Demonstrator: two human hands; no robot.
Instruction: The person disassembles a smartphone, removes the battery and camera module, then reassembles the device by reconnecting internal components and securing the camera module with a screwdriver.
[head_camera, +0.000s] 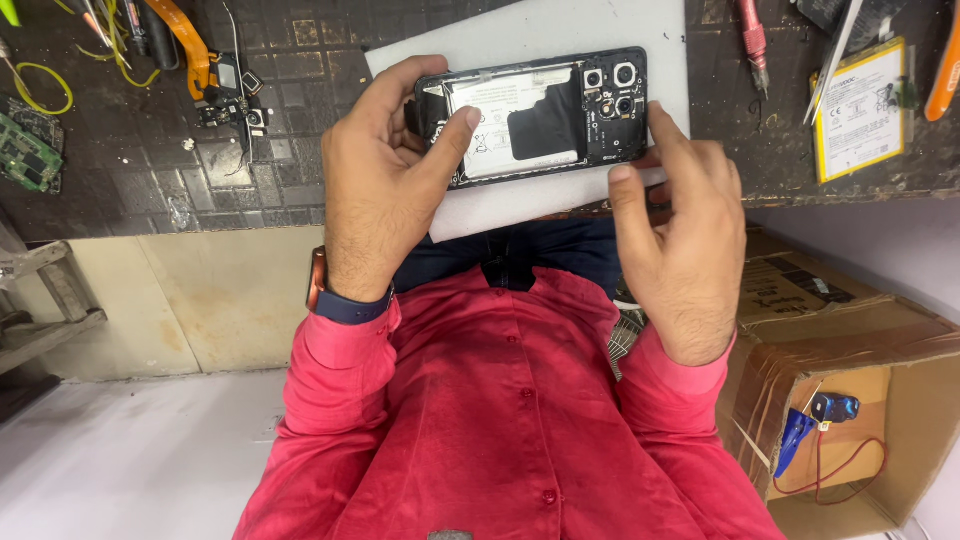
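Observation:
A black phone (540, 115) with its back cover off lies on a white foam mat (520, 200), showing its white-labelled battery and its camera lenses on the right. My left hand (375, 190), with a watch on the wrist, grips the phone's left end, and its thumb presses on the battery. My right hand (680, 230) is at the phone's right end. Its index finger lies along the edge by the cameras and its thumb tip rests just under the lower edge, with the fingers apart.
On the dark worktop, a loose yellow-edged battery (860, 110), tweezers (835, 55) and a red-handled tool (752, 40) lie to the right. Small camera parts on an orange flex cable (215, 80) and a green circuit board (25, 150) lie to the left. An open cardboard box (850, 350) stands lower right.

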